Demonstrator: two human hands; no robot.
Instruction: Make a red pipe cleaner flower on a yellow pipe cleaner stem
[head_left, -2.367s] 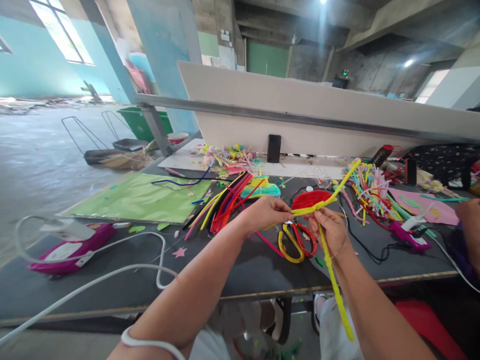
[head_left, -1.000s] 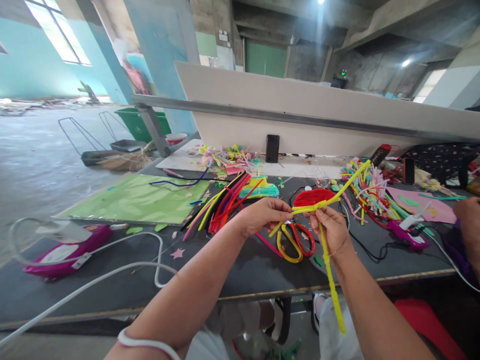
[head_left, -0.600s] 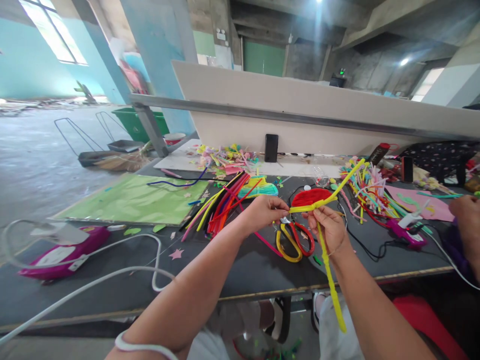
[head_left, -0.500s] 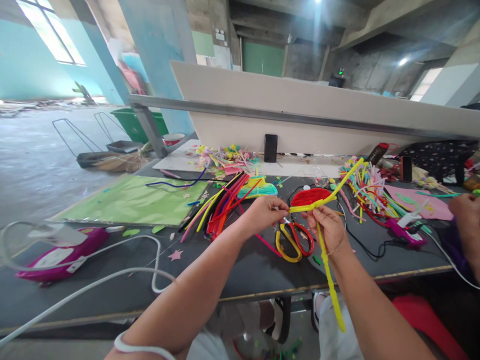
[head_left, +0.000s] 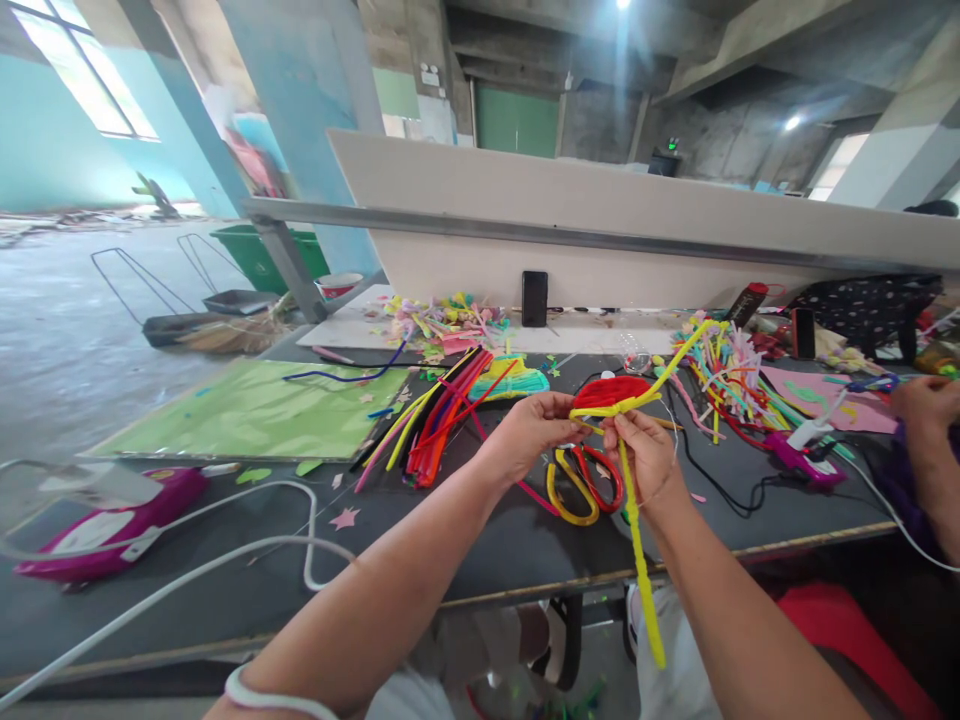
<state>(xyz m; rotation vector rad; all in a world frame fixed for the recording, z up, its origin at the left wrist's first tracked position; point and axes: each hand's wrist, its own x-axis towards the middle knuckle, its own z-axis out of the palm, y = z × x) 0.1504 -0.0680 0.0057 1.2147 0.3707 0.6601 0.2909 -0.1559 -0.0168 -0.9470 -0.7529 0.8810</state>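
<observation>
Both hands work on a yellow pipe cleaner point(head_left: 641, 560) above the front of the table. My left hand point(head_left: 541, 432) pinches its left end, which bends back in a narrow loop. My right hand point(head_left: 645, 455) grips it at a knot-like crossing; one length slants up to the right and another hangs below the table edge. Just behind the fingers lies a red fuzzy bundle point(head_left: 611, 392), partly hidden. Under the hands rest scissors point(head_left: 574, 490) with one yellow and one red handle, their blades covered. A bundle of many-coloured pipe cleaners point(head_left: 442, 440) lies left of my left hand.
Left are a green sheet point(head_left: 247, 405), a magenta power strip point(head_left: 112, 525) and white cable point(head_left: 225, 500). A phone point(head_left: 534, 298) leans on the white partition point(head_left: 465, 255). Right are cut pipe-cleaner pieces point(head_left: 724, 375), another magenta strip point(head_left: 806, 462) and another person's hand point(head_left: 930, 405).
The yellow pipe cleaner's left end, straight before, now doubles back under itself, with my left fingers lower on it. The view has shifted slightly. At right, the other person's hand has moved a little.
</observation>
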